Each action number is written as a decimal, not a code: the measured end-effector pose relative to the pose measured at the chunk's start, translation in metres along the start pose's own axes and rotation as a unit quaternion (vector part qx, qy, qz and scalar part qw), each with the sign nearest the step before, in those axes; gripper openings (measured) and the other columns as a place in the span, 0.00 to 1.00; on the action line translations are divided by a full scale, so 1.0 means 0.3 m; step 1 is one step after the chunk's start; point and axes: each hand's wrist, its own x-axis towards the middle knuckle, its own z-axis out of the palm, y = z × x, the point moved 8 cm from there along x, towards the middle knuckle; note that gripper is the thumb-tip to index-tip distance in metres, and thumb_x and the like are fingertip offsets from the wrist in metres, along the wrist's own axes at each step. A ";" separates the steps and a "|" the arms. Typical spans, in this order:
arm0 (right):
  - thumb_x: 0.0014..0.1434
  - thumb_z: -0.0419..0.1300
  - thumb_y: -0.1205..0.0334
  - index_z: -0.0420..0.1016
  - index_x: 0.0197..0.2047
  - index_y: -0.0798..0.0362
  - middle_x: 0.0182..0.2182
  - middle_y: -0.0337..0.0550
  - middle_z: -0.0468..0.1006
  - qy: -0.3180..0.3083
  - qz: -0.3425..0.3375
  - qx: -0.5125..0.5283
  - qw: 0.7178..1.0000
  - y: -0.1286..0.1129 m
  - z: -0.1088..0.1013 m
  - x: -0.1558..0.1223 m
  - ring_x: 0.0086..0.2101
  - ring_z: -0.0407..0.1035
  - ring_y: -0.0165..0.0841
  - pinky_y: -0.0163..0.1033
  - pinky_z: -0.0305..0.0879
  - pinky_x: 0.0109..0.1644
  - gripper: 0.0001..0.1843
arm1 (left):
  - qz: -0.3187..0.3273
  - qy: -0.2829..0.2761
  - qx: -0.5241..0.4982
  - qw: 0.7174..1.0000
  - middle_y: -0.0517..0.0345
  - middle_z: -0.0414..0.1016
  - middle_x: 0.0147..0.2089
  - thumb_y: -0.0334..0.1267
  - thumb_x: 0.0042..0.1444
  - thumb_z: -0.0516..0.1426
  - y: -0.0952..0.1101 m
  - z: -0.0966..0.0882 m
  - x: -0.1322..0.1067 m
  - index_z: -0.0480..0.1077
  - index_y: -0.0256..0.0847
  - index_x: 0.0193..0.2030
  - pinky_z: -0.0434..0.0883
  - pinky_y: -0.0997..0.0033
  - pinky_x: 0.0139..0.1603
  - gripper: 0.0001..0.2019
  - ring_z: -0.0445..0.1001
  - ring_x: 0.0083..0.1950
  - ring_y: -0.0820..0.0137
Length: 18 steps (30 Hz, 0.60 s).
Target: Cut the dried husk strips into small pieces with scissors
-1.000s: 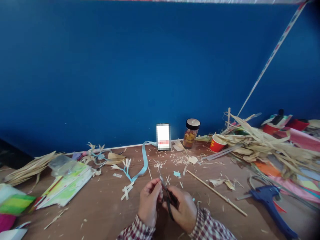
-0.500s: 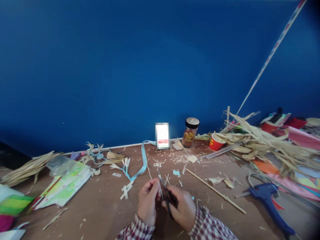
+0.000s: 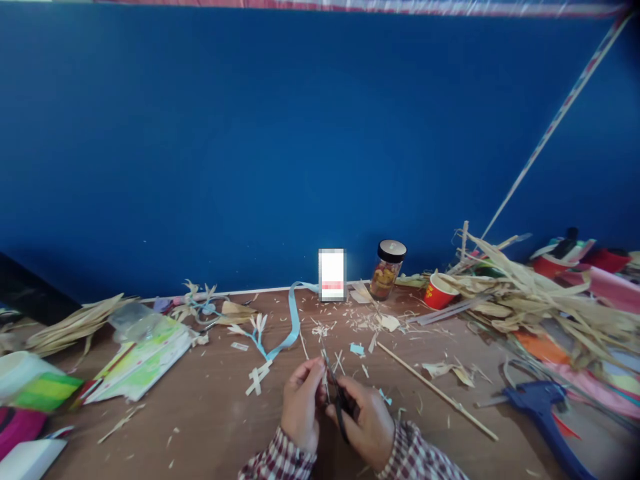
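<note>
My right hand [image 3: 367,421] is closed round a pair of dark-handled scissors [image 3: 336,392], whose blades point up and away from me. My left hand [image 3: 301,401] pinches a thin pale straw strip [image 3: 325,375] right against the blades. Both hands are low in the middle of the wooden table [image 3: 210,413], with checked sleeves showing at the wrists. A light blue ribbon [image 3: 293,327] with small straw flowers lies just beyond my left hand. Straw cuttings are scattered round both hands.
A long thin wooden stick [image 3: 435,390] lies to the right of my hands, a blue glue gun [image 3: 545,407] beyond it. A pile of dried husks [image 3: 525,293], a red cup [image 3: 440,292] and a jar [image 3: 387,270] stand at the back right. Coloured paper packs [image 3: 140,360] lie left.
My hands have stayed together on the scissors and the strip. The view has shifted slightly, so everything sits a little lower and further right in the picture.
</note>
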 end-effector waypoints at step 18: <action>0.51 0.55 0.71 0.68 0.47 0.50 0.34 0.39 0.76 -0.012 -0.020 0.031 0.999 -0.011 0.006 0.004 0.33 0.69 0.32 0.31 0.63 0.36 0.19 | 0.003 -0.007 0.002 1.000 0.67 0.61 0.15 0.43 0.39 0.62 0.021 0.015 -0.020 0.67 0.34 0.23 0.53 0.81 0.16 0.12 0.56 0.16 0.82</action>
